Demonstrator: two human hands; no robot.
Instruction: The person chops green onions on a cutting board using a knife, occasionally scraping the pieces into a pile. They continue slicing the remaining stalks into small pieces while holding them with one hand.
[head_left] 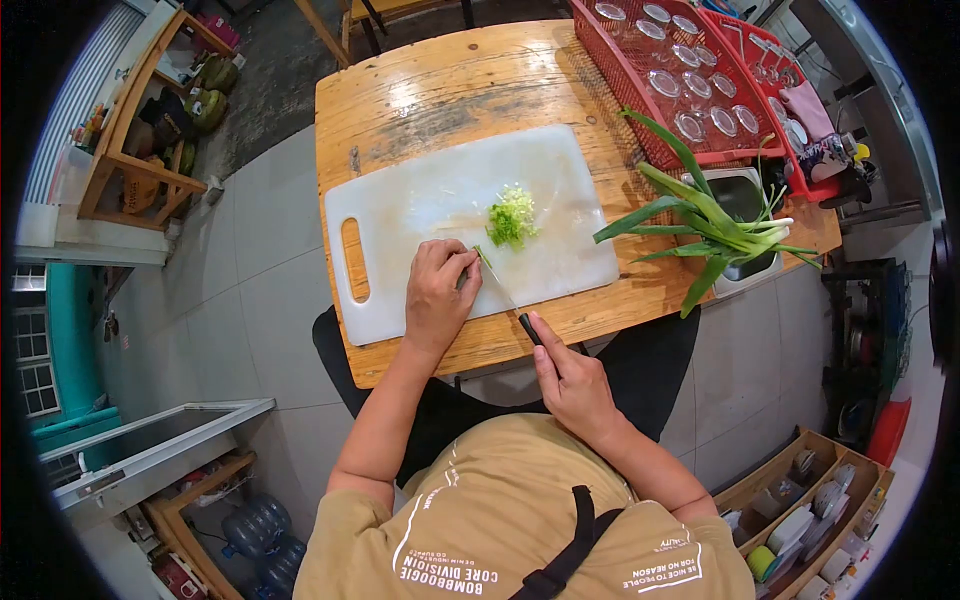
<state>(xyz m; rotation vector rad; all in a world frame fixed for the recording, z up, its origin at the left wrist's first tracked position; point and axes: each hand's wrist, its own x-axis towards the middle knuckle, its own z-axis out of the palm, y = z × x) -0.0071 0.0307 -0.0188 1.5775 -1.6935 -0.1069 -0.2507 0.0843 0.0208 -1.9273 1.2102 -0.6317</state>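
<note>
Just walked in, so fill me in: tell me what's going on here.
Someone is chopping on a white cutting board. The right hand grips a black-handled knife, its blade close to the left hand, where a bit of green shows. Chopped greens lie in a small pile beyond, and leafy stalks lie across a container at the right.

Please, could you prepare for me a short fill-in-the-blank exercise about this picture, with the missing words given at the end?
1. The right hand is holding a ____.
2. The chopped greens lie on a white ____.
3. The glasses are in a plastic basket whose colour is ____.
4. Compared with the chopped greens, the long leafy stalks lie farther to the person's ____.

Missing words: knife; cutting board; red; right.
</note>
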